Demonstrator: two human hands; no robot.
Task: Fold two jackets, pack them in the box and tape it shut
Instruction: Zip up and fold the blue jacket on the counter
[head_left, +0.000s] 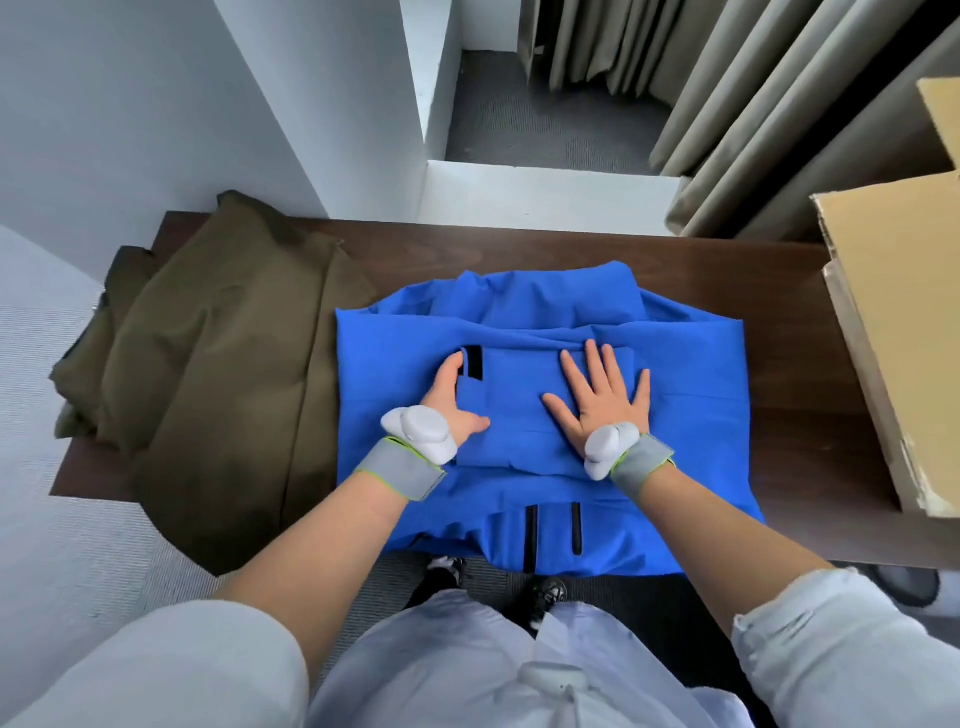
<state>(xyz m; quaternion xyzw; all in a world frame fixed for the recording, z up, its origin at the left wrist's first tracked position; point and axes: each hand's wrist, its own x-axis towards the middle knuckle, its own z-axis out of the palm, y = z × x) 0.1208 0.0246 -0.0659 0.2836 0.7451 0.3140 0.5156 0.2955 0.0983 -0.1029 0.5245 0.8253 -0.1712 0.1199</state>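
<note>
A blue jacket lies partly folded in the middle of the dark wooden table, its hem hanging over the near edge. My right hand presses flat on a folded sleeve panel at the jacket's centre, fingers spread. My left hand rests on the left end of that panel beside a black cuff tab, thumb on top and fingertips tucked at the fold's edge. An olive-green jacket lies rumpled on the table's left end. A cardboard box stands at the right end.
White wall panels rise behind the table's left half, and beige curtains hang at the back right. Grey carpet shows beyond the table. A white round object sits on the floor at the lower right.
</note>
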